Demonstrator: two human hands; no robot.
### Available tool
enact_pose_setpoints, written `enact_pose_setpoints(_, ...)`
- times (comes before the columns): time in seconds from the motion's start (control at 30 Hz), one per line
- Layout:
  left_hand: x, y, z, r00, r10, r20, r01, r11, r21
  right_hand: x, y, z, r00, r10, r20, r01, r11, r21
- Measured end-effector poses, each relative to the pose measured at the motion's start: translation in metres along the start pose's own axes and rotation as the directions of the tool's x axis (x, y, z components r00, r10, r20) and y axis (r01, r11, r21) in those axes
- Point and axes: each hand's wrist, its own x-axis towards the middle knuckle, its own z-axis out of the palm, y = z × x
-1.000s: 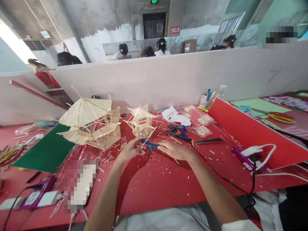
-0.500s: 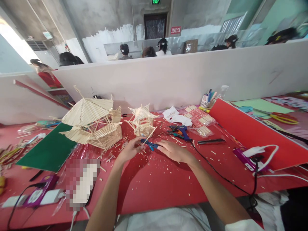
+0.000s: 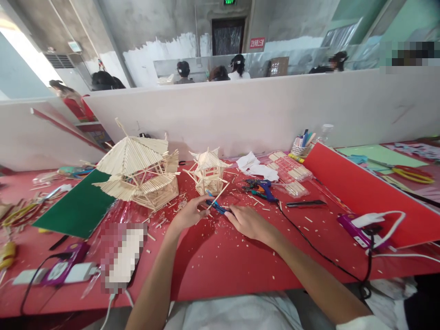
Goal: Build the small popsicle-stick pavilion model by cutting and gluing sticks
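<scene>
My left hand (image 3: 190, 213) pinches a thin wooden stick (image 3: 220, 194) that slants up to the right. In my right hand (image 3: 248, 221) is a blue-handled tool (image 3: 217, 207), seemingly cutting pliers, its head at the stick near my left fingers. The jaws are too small to make out clearly. Just behind my hands stands a small pavilion model (image 3: 209, 172) built of wooden sticks. A larger stick pavilion (image 3: 140, 172) with a broad ribbed roof is to its left.
A blue glue gun (image 3: 263, 189) with a black cord lies right of my hands, near bagged sticks (image 3: 292, 172) and a black-handled tool (image 3: 306, 203). A green board (image 3: 74, 206), a phone (image 3: 125, 256) and power strips (image 3: 65, 263) are at left. A red board (image 3: 371, 192) leans at right.
The view has shifted slightly, so the scene sits a little to the right. The blue tool's handles look closer together; both hands keep their hold beside the small pavilion.
</scene>
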Motion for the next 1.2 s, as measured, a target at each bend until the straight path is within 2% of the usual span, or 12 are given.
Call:
enact_pose_setpoints(0.17, -0.004, 0.002, 0.000, 0.998, 0.050, -0.050, -0.043, 0.991, 0.128, -0.006, -0.001, 0.000, 1.000, 0.000, 0.014, 0.001, 0.999, -0.032)
enact_pose_setpoints(0.23, -0.005, 0.003, 0.000, 0.997, 0.074, -0.038, -0.068, 0.988, 0.140, -0.006, -0.001, 0.001, 1.000, -0.002, 0.016, 0.003, 0.998, -0.055)
enact_pose_setpoints(0.4, -0.005, 0.005, -0.001, 0.977, 0.191, 0.092, -0.205, 0.961, 0.183, -0.006, -0.004, -0.001, 0.999, -0.030, 0.019, 0.032, 0.990, -0.139)
enact_pose_setpoints(0.53, -0.004, 0.007, -0.004, 0.950, 0.234, 0.206, -0.277, 0.937, 0.212, -0.006, -0.005, -0.002, 0.999, -0.052, 0.014, 0.054, 0.980, -0.191)
enact_pose_setpoints(0.83, -0.007, 0.007, -0.007, 0.969, 0.120, 0.217, -0.147, 0.982, 0.115, -0.003, -0.002, 0.008, 0.999, -0.046, 0.024, 0.050, 0.983, -0.178)
enact_pose_setpoints(1.03, -0.007, 0.013, -0.006, 0.974, 0.126, 0.189, -0.147, 0.984, 0.104, -0.001, 0.002, 0.012, 0.998, -0.060, 0.027, 0.063, 0.984, -0.166)
enact_pose_setpoints(1.2, -0.008, 0.017, -0.005, 0.979, 0.087, 0.183, -0.096, 0.995, 0.040, 0.003, 0.004, 0.012, 0.998, -0.040, 0.048, 0.049, 0.978, -0.204)
